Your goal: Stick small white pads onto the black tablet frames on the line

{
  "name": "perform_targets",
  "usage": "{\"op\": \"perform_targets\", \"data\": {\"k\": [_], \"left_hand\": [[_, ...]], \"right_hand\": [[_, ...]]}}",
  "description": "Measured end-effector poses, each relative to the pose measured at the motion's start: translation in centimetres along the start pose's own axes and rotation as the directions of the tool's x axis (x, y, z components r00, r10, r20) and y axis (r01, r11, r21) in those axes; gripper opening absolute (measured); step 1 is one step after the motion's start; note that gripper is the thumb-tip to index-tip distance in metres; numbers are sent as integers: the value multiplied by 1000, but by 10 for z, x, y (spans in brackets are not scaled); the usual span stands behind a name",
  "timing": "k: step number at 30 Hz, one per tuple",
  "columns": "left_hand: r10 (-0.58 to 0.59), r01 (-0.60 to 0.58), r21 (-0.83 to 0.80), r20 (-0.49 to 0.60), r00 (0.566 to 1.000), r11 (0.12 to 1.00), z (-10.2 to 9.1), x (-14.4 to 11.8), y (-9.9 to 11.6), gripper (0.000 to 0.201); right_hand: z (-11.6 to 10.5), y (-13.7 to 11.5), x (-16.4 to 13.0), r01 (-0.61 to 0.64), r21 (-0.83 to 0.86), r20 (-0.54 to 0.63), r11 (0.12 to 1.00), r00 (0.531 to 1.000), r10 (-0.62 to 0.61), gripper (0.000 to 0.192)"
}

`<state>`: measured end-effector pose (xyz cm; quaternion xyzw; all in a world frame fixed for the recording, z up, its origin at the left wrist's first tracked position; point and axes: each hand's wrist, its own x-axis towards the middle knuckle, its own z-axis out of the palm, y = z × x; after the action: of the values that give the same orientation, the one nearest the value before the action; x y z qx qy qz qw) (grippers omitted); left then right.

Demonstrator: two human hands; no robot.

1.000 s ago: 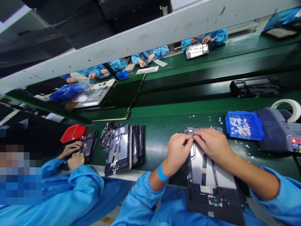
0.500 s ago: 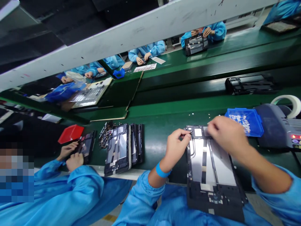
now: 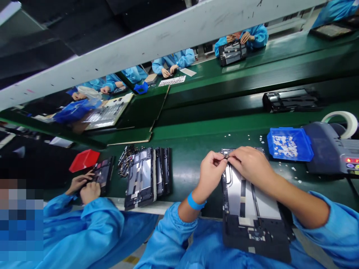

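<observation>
1. The open device frame lies with its near end past the surface's edge, over the lap.
2. Left hand and right hand meet at its far left corner, fingers pinched together; anything between is too small to tell.
3. The step looks like fine fitting there; the next move calls for light, steady pressure.
4. Rightward sits a blue tray; leftward, stacked frames.

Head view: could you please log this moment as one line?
left hand: at far left corner of panel | right hand: same corner | anything held: unclear | blue tray: holds white pieces
</observation>
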<state>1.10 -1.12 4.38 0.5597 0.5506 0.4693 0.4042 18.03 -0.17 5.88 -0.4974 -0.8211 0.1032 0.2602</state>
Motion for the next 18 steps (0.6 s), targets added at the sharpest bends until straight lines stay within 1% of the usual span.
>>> {"op": "perform_targets", "data": {"k": [2, 5, 8, 10, 13, 16, 18], "left_hand": [[86, -86, 66, -2, 996, 994, 1, -2, 2, 6], [205, -202, 158, 1, 979, 967, 2, -3, 3, 10], [260, -260, 177, 24, 965, 949, 1, -2, 4, 13], [251, -256, 137, 51, 967, 957, 1, 0, 3, 14], [197, -202, 48, 92, 976, 978, 0, 3, 1, 12], [133, -130, -30, 118, 984, 991, 1, 5, -2, 12], [86, -78, -68, 122, 989, 995, 1, 7, -3, 14]], "right_hand": [[0, 4, 3, 26, -8, 4, 1000, 1000, -26, 25], [-5, 11, 4, 82, -15, 3, 997, 997, -82, 29], [-10, 13, 9, 114, 46, 31, 992, 993, -115, 26], [-11, 12, 14, 105, 103, 67, 989, 991, -112, 22], [-10, 12, 21, 72, 153, 88, 986, 992, -86, 19], [-15, 25, 18, 5, 135, 9, 991, 1000, -6, 17], [-27, 47, 8, -75, 69, -65, 995, 995, 79, 15]]}}
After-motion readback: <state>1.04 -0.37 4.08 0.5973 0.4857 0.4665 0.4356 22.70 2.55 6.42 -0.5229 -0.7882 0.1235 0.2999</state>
